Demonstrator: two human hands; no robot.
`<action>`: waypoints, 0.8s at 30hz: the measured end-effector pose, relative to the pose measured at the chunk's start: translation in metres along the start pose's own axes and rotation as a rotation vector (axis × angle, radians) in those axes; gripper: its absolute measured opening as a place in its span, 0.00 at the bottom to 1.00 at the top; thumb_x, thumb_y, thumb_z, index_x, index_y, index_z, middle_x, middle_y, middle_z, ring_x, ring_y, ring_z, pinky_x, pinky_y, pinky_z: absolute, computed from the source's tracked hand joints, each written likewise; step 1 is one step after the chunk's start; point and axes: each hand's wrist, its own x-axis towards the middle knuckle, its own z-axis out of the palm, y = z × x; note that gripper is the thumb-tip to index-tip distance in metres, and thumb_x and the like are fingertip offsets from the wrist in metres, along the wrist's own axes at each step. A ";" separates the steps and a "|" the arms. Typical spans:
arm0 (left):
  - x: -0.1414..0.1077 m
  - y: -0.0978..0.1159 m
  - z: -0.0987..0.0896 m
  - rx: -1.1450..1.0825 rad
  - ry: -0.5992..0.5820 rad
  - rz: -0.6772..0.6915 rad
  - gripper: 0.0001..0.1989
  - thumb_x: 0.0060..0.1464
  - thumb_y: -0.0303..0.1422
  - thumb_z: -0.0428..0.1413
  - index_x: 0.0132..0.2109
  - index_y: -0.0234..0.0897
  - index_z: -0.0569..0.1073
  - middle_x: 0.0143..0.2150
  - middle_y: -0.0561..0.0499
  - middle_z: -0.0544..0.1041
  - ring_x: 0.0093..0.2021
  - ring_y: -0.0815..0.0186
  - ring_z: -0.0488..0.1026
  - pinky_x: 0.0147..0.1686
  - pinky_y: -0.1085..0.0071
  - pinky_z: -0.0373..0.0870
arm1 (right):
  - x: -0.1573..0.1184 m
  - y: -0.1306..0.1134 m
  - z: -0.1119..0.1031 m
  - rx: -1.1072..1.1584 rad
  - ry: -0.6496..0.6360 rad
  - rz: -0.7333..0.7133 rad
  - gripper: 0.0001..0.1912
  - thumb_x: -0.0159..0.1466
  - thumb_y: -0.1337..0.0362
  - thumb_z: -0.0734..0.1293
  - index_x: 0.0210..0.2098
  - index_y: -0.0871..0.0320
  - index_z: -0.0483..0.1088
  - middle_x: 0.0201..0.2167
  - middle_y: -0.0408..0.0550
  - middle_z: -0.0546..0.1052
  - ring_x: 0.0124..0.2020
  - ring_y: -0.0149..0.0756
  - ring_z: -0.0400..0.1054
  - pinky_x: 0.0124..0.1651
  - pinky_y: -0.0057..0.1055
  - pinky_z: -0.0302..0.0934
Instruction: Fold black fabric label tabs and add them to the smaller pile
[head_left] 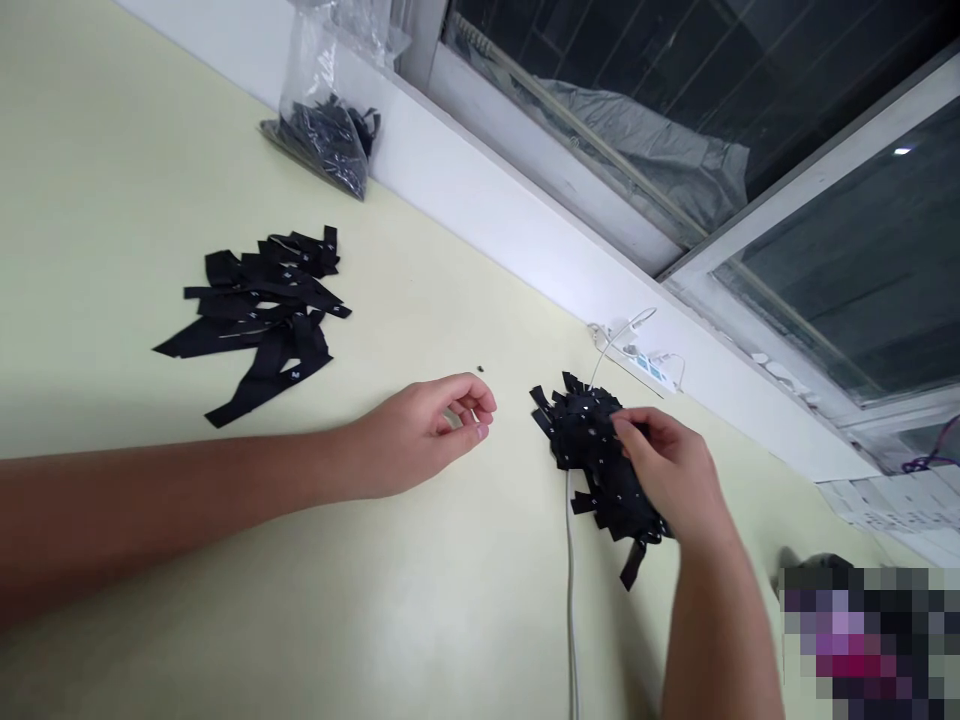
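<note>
We have a pale yellow-green table (420,610) filling most of the frame, running from the upper left corner down to the bottom edge. Along its far side, a white wall strip (487,220) slants from the upper left towards the lower right, and above it, in the upper right, we see a window (847,250) in white framing, dark behind the glass. Crumpled grey fabric (652,140) shows through its left pane.

Right of centre lies a dense heap of black fabric strips (581,440) with small white marks, directly under the fingers of our right hand (671,470). Its thumb and forefinger are brought together at the heap's edge; we cannot tell whether they pinch a strip. A looser pile of black strips (259,292) spreads at the left of the frame, just above our left forearm. Above that pile, a clear plastic bag (319,140) with dark contents leans against the wall strip.

Our left hand (442,430) hovers near the centre, between both groups, fingers loosely curled with a gap to the thumb, holding nothing.

Smaller still, a white power strip (645,370) sits beyond the heap, a pale cable (571,600) runs up from the bottom edge to the heap, and a tiny dark speck (481,369) lies just above our left fingertips.
</note>
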 end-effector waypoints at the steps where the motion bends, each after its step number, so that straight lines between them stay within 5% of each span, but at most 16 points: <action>1: 0.000 0.000 -0.001 0.007 -0.008 -0.003 0.11 0.63 0.42 0.56 0.45 0.41 0.72 0.44 0.50 0.77 0.43 0.64 0.74 0.38 0.70 0.71 | 0.006 0.012 -0.012 -0.084 -0.016 0.069 0.16 0.59 0.51 0.70 0.39 0.56 0.79 0.26 0.44 0.76 0.24 0.35 0.65 0.27 0.31 0.56; 7: 0.000 0.002 -0.002 0.054 -0.029 -0.002 0.11 0.64 0.43 0.55 0.45 0.41 0.72 0.44 0.51 0.77 0.39 0.67 0.72 0.36 0.71 0.69 | 0.020 0.060 -0.046 -0.356 -0.054 0.178 0.17 0.56 0.52 0.68 0.36 0.56 0.80 0.22 0.45 0.76 0.22 0.37 0.65 0.26 0.33 0.56; 13: 0.001 0.003 -0.006 0.175 -0.033 0.016 0.13 0.65 0.44 0.52 0.46 0.40 0.72 0.44 0.50 0.77 0.32 0.68 0.71 0.32 0.70 0.68 | 0.018 0.055 -0.044 -0.547 0.229 0.217 0.17 0.57 0.55 0.67 0.41 0.58 0.77 0.40 0.55 0.82 0.33 0.46 0.72 0.37 0.40 0.61; 18: 0.018 0.001 -0.048 0.850 0.106 0.294 0.13 0.65 0.35 0.46 0.44 0.36 0.73 0.48 0.41 0.75 0.51 0.52 0.71 0.51 0.55 0.66 | 0.005 0.019 -0.009 -0.336 0.373 0.007 0.13 0.62 0.54 0.66 0.36 0.57 0.75 0.33 0.55 0.81 0.29 0.44 0.70 0.37 0.41 0.60; 20: 0.023 0.000 -0.071 1.113 0.196 0.168 0.11 0.63 0.34 0.47 0.41 0.34 0.73 0.45 0.38 0.74 0.49 0.49 0.71 0.48 0.54 0.66 | -0.002 0.001 0.013 -0.260 0.307 -0.113 0.13 0.64 0.54 0.65 0.35 0.57 0.75 0.31 0.52 0.80 0.29 0.43 0.70 0.36 0.39 0.59; 22: 0.023 -0.003 -0.091 1.173 0.262 0.023 0.09 0.59 0.36 0.52 0.38 0.33 0.72 0.41 0.40 0.72 0.49 0.49 0.70 0.45 0.57 0.65 | -0.010 -0.013 0.033 -0.229 0.211 -0.242 0.12 0.65 0.55 0.65 0.35 0.56 0.75 0.31 0.50 0.79 0.29 0.40 0.69 0.36 0.37 0.59; 24: 0.020 -0.010 -0.106 1.143 0.337 0.019 0.13 0.60 0.41 0.53 0.38 0.33 0.71 0.41 0.42 0.72 0.53 0.47 0.67 0.47 0.57 0.63 | -0.017 -0.023 0.047 -0.210 0.128 -0.317 0.11 0.67 0.57 0.64 0.35 0.56 0.75 0.32 0.49 0.78 0.30 0.39 0.68 0.36 0.35 0.59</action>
